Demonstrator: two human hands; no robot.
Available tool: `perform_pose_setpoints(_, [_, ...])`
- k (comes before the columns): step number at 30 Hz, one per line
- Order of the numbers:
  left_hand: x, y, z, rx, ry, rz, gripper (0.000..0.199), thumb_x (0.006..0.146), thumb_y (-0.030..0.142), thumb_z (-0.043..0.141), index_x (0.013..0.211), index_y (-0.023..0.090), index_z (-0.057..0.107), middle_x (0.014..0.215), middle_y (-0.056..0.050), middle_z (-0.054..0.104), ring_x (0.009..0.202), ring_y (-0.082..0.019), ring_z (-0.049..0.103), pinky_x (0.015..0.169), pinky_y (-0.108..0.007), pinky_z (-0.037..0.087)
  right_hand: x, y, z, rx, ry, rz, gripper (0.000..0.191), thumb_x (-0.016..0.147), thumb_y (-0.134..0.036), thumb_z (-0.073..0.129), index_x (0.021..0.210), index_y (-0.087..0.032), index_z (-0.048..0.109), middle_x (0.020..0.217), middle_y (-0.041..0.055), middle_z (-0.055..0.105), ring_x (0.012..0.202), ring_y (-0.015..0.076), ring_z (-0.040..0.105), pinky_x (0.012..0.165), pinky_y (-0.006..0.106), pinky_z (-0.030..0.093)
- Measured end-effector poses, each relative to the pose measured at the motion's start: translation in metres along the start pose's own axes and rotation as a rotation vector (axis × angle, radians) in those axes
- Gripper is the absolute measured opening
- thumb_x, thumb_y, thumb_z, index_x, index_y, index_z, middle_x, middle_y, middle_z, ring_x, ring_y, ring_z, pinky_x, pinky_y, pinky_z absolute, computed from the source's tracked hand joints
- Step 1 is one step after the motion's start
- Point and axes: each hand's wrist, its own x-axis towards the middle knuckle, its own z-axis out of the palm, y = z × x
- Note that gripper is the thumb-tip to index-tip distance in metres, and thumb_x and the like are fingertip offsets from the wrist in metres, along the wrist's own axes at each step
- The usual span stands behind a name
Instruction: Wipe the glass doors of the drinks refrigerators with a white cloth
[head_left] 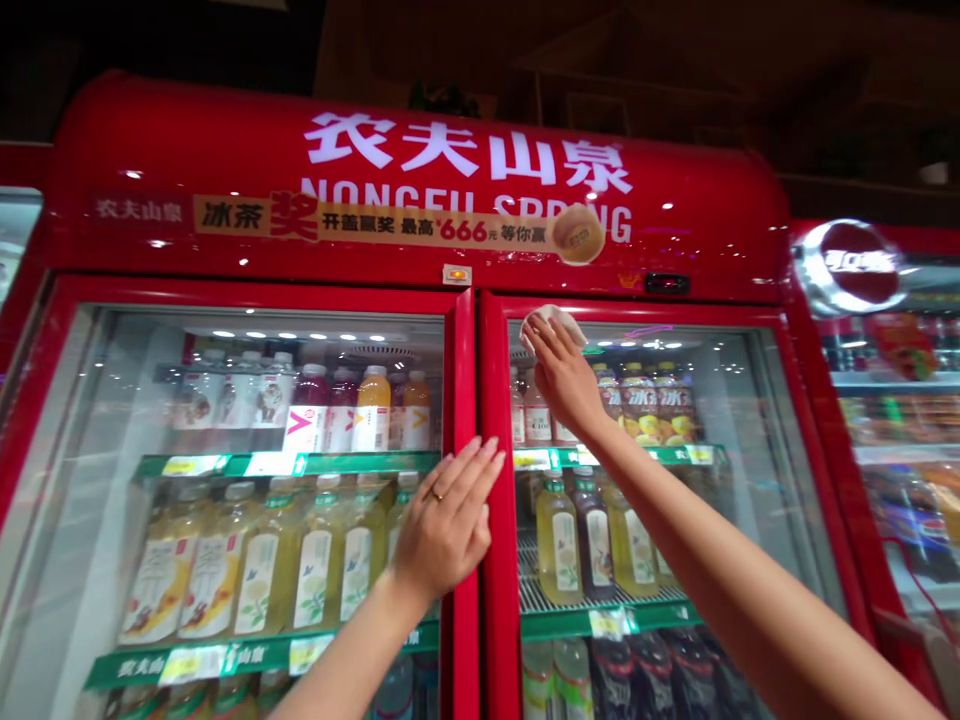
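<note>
A red drinks fridge (255, 285) with two glass doors fills most of the head view. My right hand (566, 375) is raised to the upper left corner of the right door (750, 400), its fingers pressing a white cloth (571, 325) on the glass. Lower and to the left, my left hand (450, 520) rests on the inner red frame of the left door (459, 400), its fingers extended and a ring on one of them. Nothing shows in my left hand; its palm is hidden.
Behind the glass, bottles (322, 565) stand on shelves with green edges (431, 636). A small lit switch (457, 275) and a dark display (667, 284) sit above the doors. Another lit fridge (900, 455) stands at the right, and part of one at the left.
</note>
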Motion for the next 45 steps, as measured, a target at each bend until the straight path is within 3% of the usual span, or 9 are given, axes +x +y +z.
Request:
perform_pose_setpoints(6, [0.034, 0.035, 0.040, 0.003, -0.112, -0.184, 0.095, 0.100, 0.014, 0.052, 0.174, 0.013, -0.008, 0.178, -0.014, 0.030, 0.165, -0.027, 0.035, 0.129, -0.047, 0.047, -0.031, -0.013, 0.003, 0.038, -0.062, -0.053, 0.075, 0.098, -0.004, 0.043, 0.168, -0.031, 0.043, 0.172, 0.0012, 0.048, 0.167, 0.0257, 0.031, 0.136, 0.056, 0.036])
perform_pose_setpoints(10, [0.040, 0.053, 0.064, 0.064, -0.049, -0.423, 0.101, 0.101, 0.010, 0.053, 0.172, 0.016, -0.018, 0.181, -0.018, 0.011, 0.168, -0.035, 0.020, 0.131, -0.055, 0.043, -0.030, -0.009, 0.000, 0.075, -0.081, -0.070, 0.070, 0.100, -0.006, 0.043, 0.166, -0.030, 0.046, 0.172, 0.0022, 0.048, 0.166, 0.0262, 0.033, 0.137, 0.056, 0.034])
perform_pose_setpoints(15, [0.043, 0.066, 0.076, -0.020, 0.012, -0.597, 0.099, 0.103, 0.003, 0.042, 0.169, 0.028, -0.028, 0.183, -0.012, 0.004, 0.168, -0.032, 0.017, 0.136, -0.055, 0.036, -0.041, -0.010, -0.006, 0.175, 0.002, -0.027, 0.064, 0.096, -0.002, 0.044, 0.153, -0.028, 0.062, 0.160, 0.0065, 0.061, 0.153, 0.0299, 0.050, 0.129, 0.060, 0.043])
perform_pose_setpoints(19, [0.044, 0.069, 0.073, -0.116, 0.008, -0.699, 0.101, 0.102, 0.000, 0.040, 0.170, 0.035, -0.025, 0.184, -0.004, 0.003, 0.168, -0.027, 0.020, 0.135, -0.051, 0.039, -0.062, -0.023, -0.017, 0.286, 0.030, 0.028, 0.050, 0.094, -0.002, 0.048, 0.129, -0.026, 0.076, 0.136, 0.0091, 0.074, 0.122, 0.0303, 0.064, 0.109, 0.054, 0.054])
perform_pose_setpoints(24, [0.045, 0.070, 0.057, -0.183, -0.068, -0.835, 0.101, 0.098, -0.001, 0.046, 0.175, 0.034, -0.009, 0.182, 0.001, 0.012, 0.167, -0.023, 0.028, 0.135, -0.049, 0.040, -0.082, -0.054, -0.028, 0.548, -0.180, 0.142, 0.039, 0.094, -0.010, 0.049, 0.115, -0.022, 0.079, 0.112, 0.0117, 0.079, 0.107, 0.0302, 0.064, 0.097, 0.047, 0.054])
perform_pose_setpoints(30, [0.051, 0.072, 0.044, -0.176, -0.106, -0.834, 0.087, 0.102, 0.007, 0.045, 0.176, 0.032, 0.006, 0.181, -0.002, 0.015, 0.163, -0.026, 0.040, 0.130, -0.056, 0.046, -0.085, -0.087, -0.025, 0.902, -0.312, 0.556, 0.037, 0.083, -0.015, 0.050, 0.106, -0.020, 0.079, 0.111, 0.0123, 0.081, 0.110, 0.0295, 0.072, 0.107, 0.048, 0.053])
perform_pose_setpoints(36, [0.059, 0.070, 0.043, -0.174, -0.263, -0.895, 0.076, 0.104, 0.009, 0.041, 0.176, 0.019, 0.015, 0.184, -0.012, 0.011, 0.162, -0.035, 0.040, 0.128, -0.054, 0.045, -0.075, -0.103, -0.028, 1.040, -0.413, 0.806, 0.019, 0.081, -0.019, 0.051, 0.087, -0.018, 0.069, 0.072, 0.0024, 0.071, 0.069, 0.0191, 0.065, 0.076, 0.035, 0.059])
perform_pose_setpoints(40, [0.059, 0.068, 0.041, -0.324, -0.234, -0.922, 0.070, 0.107, 0.015, 0.033, 0.175, 0.022, 0.022, 0.184, -0.008, 0.016, 0.163, -0.037, 0.039, 0.131, -0.054, 0.041, -0.068, -0.110, -0.028, 1.069, -0.370, 0.884, 0.007, 0.081, -0.019, 0.059, 0.078, -0.020, 0.065, 0.067, -0.0005, 0.066, 0.073, 0.0187, 0.065, 0.076, 0.032, 0.057])
perform_pose_setpoints(45, [0.052, 0.073, 0.012, -0.446, -0.213, -0.766, 0.066, 0.108, 0.014, 0.015, 0.174, 0.008, 0.013, 0.184, -0.013, 0.019, 0.168, -0.036, 0.020, 0.129, -0.059, 0.036, -0.066, -0.110, -0.042, 0.862, -0.358, 0.839, 0.014, 0.086, -0.011, 0.054, 0.082, -0.017, 0.066, 0.078, 0.0017, 0.070, 0.087, 0.0204, 0.068, 0.093, 0.042, 0.058])
